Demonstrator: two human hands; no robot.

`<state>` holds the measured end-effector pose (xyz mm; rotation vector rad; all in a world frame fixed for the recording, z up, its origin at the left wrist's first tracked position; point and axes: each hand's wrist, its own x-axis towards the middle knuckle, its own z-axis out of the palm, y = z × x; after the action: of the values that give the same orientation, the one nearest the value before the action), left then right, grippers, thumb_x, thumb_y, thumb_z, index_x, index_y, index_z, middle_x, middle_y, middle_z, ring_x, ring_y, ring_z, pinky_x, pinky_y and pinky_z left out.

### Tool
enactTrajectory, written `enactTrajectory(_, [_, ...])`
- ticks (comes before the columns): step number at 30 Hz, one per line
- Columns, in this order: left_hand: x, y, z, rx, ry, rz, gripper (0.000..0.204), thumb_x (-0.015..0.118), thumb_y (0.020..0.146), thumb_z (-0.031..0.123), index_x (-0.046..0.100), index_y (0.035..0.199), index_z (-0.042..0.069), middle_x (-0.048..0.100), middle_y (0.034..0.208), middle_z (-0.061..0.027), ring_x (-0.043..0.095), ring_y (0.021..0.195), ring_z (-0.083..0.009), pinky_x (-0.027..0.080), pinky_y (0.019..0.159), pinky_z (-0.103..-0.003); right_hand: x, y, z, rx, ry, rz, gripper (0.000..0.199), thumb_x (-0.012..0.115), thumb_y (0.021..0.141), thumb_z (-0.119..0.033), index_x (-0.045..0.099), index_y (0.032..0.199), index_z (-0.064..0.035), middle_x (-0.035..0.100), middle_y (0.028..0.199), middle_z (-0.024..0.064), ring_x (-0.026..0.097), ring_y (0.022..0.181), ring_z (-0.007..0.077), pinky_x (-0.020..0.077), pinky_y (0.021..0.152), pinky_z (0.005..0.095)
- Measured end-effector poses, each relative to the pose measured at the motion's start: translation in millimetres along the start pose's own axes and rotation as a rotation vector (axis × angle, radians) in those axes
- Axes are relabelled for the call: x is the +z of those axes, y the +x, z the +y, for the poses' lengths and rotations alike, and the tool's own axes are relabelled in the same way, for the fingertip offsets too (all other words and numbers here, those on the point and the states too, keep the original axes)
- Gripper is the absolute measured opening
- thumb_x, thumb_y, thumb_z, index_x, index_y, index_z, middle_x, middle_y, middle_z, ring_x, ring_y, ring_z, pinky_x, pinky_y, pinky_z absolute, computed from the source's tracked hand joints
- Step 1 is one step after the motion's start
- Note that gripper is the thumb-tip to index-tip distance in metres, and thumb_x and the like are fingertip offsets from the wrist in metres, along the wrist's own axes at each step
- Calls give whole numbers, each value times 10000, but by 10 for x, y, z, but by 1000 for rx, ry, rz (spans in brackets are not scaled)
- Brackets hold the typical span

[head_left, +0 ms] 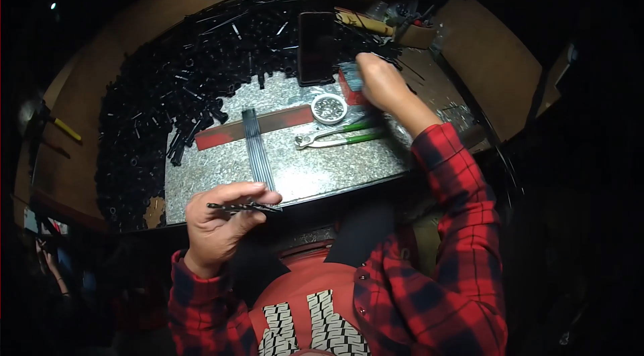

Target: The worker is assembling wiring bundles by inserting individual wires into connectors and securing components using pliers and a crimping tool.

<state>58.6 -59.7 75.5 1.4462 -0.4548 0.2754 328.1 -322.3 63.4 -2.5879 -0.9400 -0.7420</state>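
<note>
My left hand (213,225) is at the table's near edge, thumb and fingers pinched on a thin dark slatted piece (231,208). Just beyond it a flat row of thin dark rods (257,151) lies across a reddish wooden bar (221,133). Reaching out to the right, my right hand (381,81) has its fingers curled beside a red box (350,88) of thin bluish pins; whatever is in them is hidden. Between the hands are a white bowl (329,96) of small shiny metal bits and green-handled pincers (342,139).
A big heap of black tubular parts (161,88) covers the left and back of the speckled worktop (302,175). A dark phone (316,47) stands upright at the back. Cardboard (486,54) borders the right side, and a yellow-handled tool (65,129) lies far left.
</note>
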Motion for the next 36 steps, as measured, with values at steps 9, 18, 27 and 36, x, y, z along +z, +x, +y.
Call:
enactTrajectory(9, [35, 15, 47, 152, 320, 179, 201, 573, 866, -48, 588, 1066, -51, 670, 851, -150, 682, 803, -211, 536, 714, -284, -621, -251, -1542, -499, 538, -30, 256, 549, 779, 47, 500, 1025, -2, 550, 848, 162, 584, 756, 356, 472, 619, 405])
enactTrajectory(18, [-16, 115, 189, 135, 335, 190, 152, 582, 872, -33, 616, 1020, -45, 688, 918, -138, 672, 860, -183, 545, 778, -288, -1039, -371, -1833, -500, 488, -19, 307, 629, 750, 112, 614, 1033, -5, 573, 768, 119, 600, 633, 239, 479, 527, 322])
enactTrajectory(27, [-92, 119, 255, 156, 395, 175, 147, 613, 865, 10, 652, 1003, -24, 694, 912, -114, 675, 853, -163, 540, 767, -262, -1074, -277, -1888, -573, 447, 52, 351, 627, 705, 93, 620, 1036, -23, 545, 744, 99, 582, 584, 215, 469, 494, 311])
enactTrajectory(36, [-88, 148, 220, 181, 388, 126, 167, 630, 856, 25, 655, 1017, -14, 697, 915, -110, 675, 856, -165, 536, 768, -267, -1145, -316, -1851, -551, 400, 55, 337, 635, 722, 125, 640, 1026, -22, 539, 740, 97, 560, 613, 207, 452, 518, 296])
